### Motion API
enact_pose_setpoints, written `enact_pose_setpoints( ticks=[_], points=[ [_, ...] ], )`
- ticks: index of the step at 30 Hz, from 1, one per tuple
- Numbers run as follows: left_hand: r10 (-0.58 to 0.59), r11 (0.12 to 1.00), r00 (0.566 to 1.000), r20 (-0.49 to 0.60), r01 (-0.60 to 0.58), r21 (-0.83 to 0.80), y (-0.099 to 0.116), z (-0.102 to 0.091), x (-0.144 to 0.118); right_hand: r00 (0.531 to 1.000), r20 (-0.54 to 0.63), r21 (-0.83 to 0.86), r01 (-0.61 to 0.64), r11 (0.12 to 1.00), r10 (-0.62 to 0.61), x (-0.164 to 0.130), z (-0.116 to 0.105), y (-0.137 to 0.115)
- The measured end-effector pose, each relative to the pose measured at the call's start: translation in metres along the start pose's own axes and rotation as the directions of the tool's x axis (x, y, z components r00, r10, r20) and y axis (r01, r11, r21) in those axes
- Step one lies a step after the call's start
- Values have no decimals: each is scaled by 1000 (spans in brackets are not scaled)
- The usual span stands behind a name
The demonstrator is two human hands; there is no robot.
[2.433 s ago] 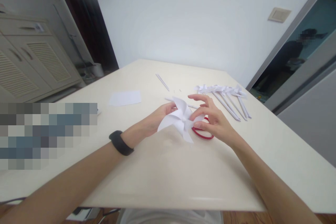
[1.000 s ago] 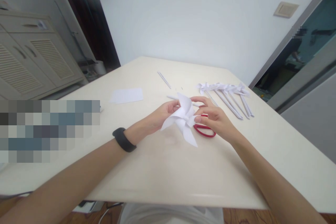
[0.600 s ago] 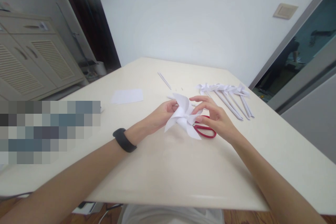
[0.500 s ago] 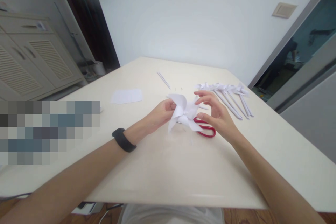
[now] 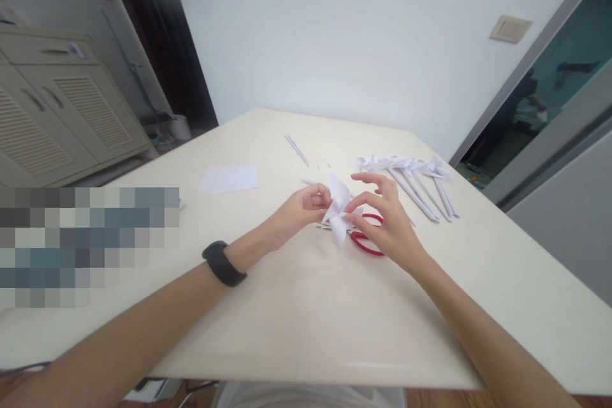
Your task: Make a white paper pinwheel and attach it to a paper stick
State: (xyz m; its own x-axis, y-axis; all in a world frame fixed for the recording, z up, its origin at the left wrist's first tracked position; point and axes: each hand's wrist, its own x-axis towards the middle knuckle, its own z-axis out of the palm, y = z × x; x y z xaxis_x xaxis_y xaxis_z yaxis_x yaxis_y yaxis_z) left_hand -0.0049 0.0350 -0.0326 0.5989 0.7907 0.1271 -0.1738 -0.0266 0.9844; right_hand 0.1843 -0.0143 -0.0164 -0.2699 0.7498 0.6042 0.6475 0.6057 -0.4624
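A white paper pinwheel [image 5: 338,229] is held up above the table, its folded blades turned partly sideways. My left hand [image 5: 303,207], with a black band on the wrist, grips it from the left and behind; those fingertips are partly hidden. On the right, my right hand [image 5: 382,217] pinches the pinwheel near its centre with thumb and index finger, the other fingers raised. Red-handled scissors [image 5: 368,248] lie on the table just below and behind the pinwheel, partly covered by it and by my right hand.
Several finished-looking paper pinwheels on rolled sticks [image 5: 415,188] lie in a row at the right. Thin paper sticks [image 5: 296,150] rest toward the back, and flat white paper [image 5: 229,180] lies on the left of the table [image 5: 287,325]. A white wall [image 5: 325,38] stands behind.
My right hand has moved left and closed its thumb and index finger on the pinwheel's centre. The pinwheel has turned more sideways.
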Motion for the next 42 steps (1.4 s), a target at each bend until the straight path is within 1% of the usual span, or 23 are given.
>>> enact_pose_setpoints(
  ticks=[4, 8, 11, 15, 17, 21, 23, 25, 26, 27, 28, 29, 31, 33, 36, 39, 42],
  points=[
    [35, 998, 999, -27, -34, 45, 1, 2, 0, 1000, -9, -40, 16, 999, -16, -1, 2, 0],
    [71, 992, 997, -13, -70, 102, -1, 1, 0, 1000, -13, -51, 25, 998, -26, -2, 6, 0],
    [67, 987, 998, -15, -64, 149, -4, 0, 0, 1000, -8, -60, 26, 998, -27, -3, 8, 2],
    [59, 978, 997, -55, -46, 205, -4, 1, 1, 1000, 1, -76, 4, 997, -3, -1, 7, 6],
    [63, 971, 995, -73, -45, 235, -2, 3, 1, 999, -28, -74, -16, 997, 14, 0, 4, 11],
    [85, 953, 990, -114, -47, 301, 1, -1, 3, 986, -139, -18, -90, 996, 86, 4, -5, 24],
    [87, 943, 980, -176, -24, 332, 0, -10, 5, 971, -194, 41, -133, 990, 138, 6, -9, 32],
    [70, 923, 960, -272, 41, 383, -2, -23, 8, 946, -229, 132, -203, 970, 229, 6, -10, 39],
    [86, 893, 948, -307, 64, 446, -5, -31, 9, 927, -229, 203, -253, 946, 297, 6, -10, 42],
    [122, 826, 941, -315, 80, 559, -7, -40, 10, 904, -209, 292, -306, 906, 373, 6, -9, 45],
    [184, 711, 936, -301, 85, 698, -10, -48, 11, 880, -164, 388, -358, 849, 446, 5, -9, 48],
    [213, 660, 929, -301, 91, 746, -13, -56, 12, 858, -98, 477, -405, 780, 505, 4, -9, 50],
    [260, 585, 918, -298, 96, 805, -17, -67, 12, 817, 33, 594, -479, 646, 575, 3, -9, 55],
    [293, 511, 916, -275, 93, 855, -21, -73, 12, 789, 114, 647, -520, 558, 603, 2, -11, 59],
    [310, 417, 931, -194, 51, 908, -26, -73, 11, 770, 172, 702, -533, 472, 615, 2, -15, 68],
    [310, 342, 946, -99, -14, 940, -30, -69, 12, 739, 240, 738, -561, 376, 630, 1, -16, 81],
    [314, 281, 948, -46, -46, 959, -32, -68, 13, 700, 291, 744, -594, 306, 652, -1, -14, 96]
  ],
)
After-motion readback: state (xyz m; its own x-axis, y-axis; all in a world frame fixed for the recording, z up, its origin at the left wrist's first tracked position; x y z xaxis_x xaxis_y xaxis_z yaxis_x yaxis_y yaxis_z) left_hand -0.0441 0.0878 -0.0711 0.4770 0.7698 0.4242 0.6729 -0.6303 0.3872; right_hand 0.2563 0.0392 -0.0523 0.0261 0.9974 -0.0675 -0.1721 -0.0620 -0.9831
